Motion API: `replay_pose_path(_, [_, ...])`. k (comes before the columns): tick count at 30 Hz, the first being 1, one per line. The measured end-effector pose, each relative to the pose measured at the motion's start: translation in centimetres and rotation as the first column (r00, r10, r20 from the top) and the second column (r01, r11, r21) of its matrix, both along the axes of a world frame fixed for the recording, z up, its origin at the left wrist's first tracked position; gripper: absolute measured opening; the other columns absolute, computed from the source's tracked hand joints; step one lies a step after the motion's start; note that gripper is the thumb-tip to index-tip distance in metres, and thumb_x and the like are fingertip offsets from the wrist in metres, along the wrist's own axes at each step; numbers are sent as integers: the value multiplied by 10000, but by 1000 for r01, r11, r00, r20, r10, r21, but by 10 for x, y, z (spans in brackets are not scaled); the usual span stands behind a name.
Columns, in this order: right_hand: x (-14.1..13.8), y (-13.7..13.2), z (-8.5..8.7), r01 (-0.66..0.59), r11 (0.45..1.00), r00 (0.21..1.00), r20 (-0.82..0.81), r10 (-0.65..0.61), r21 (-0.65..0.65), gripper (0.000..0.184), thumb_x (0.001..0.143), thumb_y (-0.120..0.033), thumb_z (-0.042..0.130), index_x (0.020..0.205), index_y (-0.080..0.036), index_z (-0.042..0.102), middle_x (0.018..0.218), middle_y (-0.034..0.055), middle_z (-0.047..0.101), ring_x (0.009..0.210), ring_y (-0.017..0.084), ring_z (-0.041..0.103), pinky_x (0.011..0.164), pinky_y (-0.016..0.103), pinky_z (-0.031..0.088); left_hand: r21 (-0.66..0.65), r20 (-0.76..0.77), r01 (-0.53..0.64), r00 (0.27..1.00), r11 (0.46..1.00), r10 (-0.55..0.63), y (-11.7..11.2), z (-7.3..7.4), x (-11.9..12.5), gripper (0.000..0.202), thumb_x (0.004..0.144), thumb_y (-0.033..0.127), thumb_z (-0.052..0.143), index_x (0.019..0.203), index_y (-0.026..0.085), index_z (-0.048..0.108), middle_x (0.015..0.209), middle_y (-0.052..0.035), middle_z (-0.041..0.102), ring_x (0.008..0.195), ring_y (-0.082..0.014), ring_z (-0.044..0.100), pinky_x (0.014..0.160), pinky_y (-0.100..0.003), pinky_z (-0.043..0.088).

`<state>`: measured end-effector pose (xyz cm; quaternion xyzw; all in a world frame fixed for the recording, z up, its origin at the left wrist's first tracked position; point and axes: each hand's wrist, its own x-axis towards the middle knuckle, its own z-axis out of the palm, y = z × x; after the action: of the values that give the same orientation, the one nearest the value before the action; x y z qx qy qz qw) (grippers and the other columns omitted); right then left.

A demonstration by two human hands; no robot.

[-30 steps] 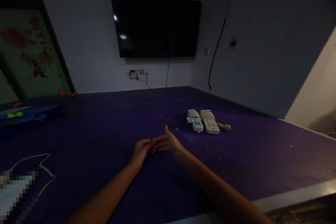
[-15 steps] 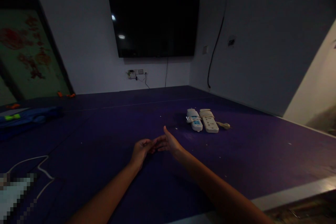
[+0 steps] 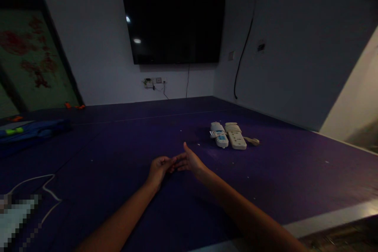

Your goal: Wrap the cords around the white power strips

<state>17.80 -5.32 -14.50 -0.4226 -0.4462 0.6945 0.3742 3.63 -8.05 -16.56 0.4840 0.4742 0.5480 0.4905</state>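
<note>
My left hand [image 3: 160, 168] is closed, thumb and fingers pressed together low over the purple surface [image 3: 132, 141]. Whatever is between them, if anything, is hidden. Its fingertips meet those of my right hand [image 3: 190, 161], which is open with the thumb raised and the fingers stretched out. Beyond my right hand, to the right, lie two power strips side by side. One is a white strip [image 3: 219, 136] with a blue panel and its plug resting on it. The other is a cream strip [image 3: 237, 138] with its cord wound around one end and its plug [image 3: 252, 141] out to the right.
Dark blue cloth [image 3: 38, 130] lies at the far left, with small orange items [image 3: 79, 107] behind it. A white cable [image 3: 49, 189] curves at the near left beside a blurred-out object. A television [image 3: 177, 29] hangs on the back wall; a black cable [image 3: 246, 43] hangs at the right.
</note>
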Motion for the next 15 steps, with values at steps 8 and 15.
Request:
replay_pose_path(8, [0, 0, -1, 5, 1000, 1000, -12, -5, 20, 731, 910, -632, 202, 829, -95, 691, 715, 119, 676, 618, 173, 625, 625, 286, 464, -4, 12, -5, 1000, 1000, 5, 2, -2, 0, 428, 530, 554, 766, 550, 159, 603, 468, 9, 563, 457, -101, 479, 512, -230, 356])
replay_pose_path(15, [1, 1, -2, 16, 999, 999, -29, -15, 29, 731, 912, -632, 208, 756, -105, 690, 714, 113, 676, 644, 167, 622, 633, 276, 454, -25, 38, -1, 999, 1000, 2, 2, -1, 0, 443, 495, 550, 789, 616, 151, 640, 533, -2, 597, 473, -101, 498, 511, -229, 375])
